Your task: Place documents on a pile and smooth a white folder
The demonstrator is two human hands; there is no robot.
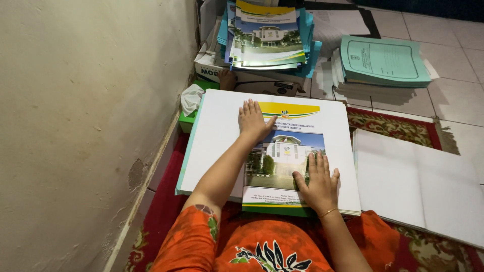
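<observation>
A printed cover sheet (290, 151) with a building photo and a yellow-green band lies on a thick white paper stack (217, 136) in front of me. My left hand (253, 121) rests flat, fingers apart, on the sheet's upper left corner. My right hand (317, 184), with a gold bracelet at the wrist, presses flat on the sheet's lower right part. Neither hand grips anything.
A plastered wall (91, 111) runs along the left. Behind the stack, a pile of matching covers (269, 35) sits on a box (252, 80). Teal folders on papers (380, 63) lie back right, a white open stack (418, 184) to the right on the red patterned rug (393, 126).
</observation>
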